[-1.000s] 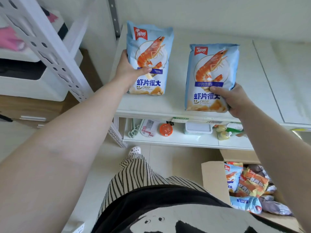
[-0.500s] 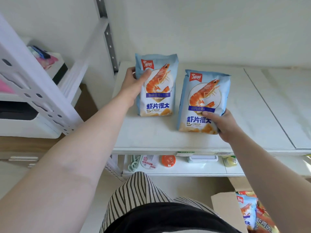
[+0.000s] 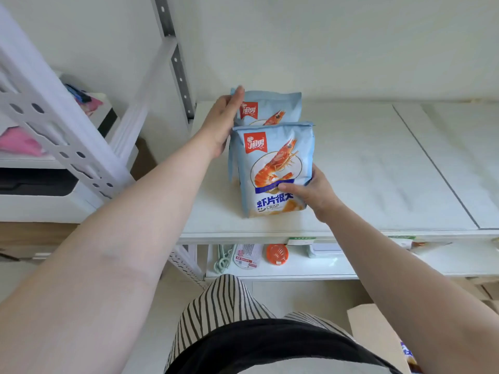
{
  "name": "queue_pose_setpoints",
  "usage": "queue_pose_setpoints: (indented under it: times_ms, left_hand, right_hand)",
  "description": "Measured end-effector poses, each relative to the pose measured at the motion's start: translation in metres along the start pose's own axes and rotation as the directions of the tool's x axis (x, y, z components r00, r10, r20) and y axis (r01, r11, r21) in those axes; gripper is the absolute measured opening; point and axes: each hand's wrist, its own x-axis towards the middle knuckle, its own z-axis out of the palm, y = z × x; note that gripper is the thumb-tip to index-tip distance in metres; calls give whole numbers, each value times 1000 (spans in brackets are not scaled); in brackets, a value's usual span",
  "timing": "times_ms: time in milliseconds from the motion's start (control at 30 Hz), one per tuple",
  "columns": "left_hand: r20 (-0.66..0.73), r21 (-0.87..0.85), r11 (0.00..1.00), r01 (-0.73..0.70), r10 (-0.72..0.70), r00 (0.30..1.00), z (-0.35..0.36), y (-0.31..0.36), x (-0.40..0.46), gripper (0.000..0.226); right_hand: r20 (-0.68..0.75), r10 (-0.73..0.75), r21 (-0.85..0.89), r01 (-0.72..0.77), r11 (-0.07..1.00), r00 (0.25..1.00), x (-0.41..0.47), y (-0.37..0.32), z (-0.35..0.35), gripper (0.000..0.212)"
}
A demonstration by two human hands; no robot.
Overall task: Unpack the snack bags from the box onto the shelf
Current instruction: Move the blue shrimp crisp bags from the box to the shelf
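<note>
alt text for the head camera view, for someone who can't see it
Two blue prawn-cracker bags stand on a white shelf, the front bag gripped by the right hand, the rear bag touched by the left hand.

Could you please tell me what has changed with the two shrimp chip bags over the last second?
The right hand has slid its front bag left, in front of the rear bag, which the left hand pushed back; its fingers now lie straight against the bag's side. Both bags stay upright on the shelf; the right hand's grip is unchanged.
</note>
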Motion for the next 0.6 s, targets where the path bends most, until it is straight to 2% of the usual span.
queue_pose_setpoints:
  times_ms: [133, 233, 300, 433, 600]
  left_hand:
    - [82, 134, 989, -56, 45, 996, -6, 15, -8, 127]
    - [256, 239, 970, -46, -18, 967, -14, 27, -13, 135]
    - [299, 329, 944, -29, -75, 951, -16, 30, -15, 133]
    - [286, 467, 883, -43, -104, 953, -14, 27, -18, 130]
    - [235, 473, 880, -42, -80, 969, -10, 30, -19, 115]
  right_hand:
    - [-42, -3, -11, 3, 1000, 999, 3, 3, 5, 61]
    - [-31, 5, -6, -5, 1000, 1000, 4, 0, 5, 62]
    - [-23, 1, -23, -2, 1000, 1000, 4, -2, 6, 60]
    - [-27, -15, -46, 14, 999, 1000, 2, -1, 9, 65]
    - [22, -20, -108, 22, 994, 1000, -2, 4, 8, 89]
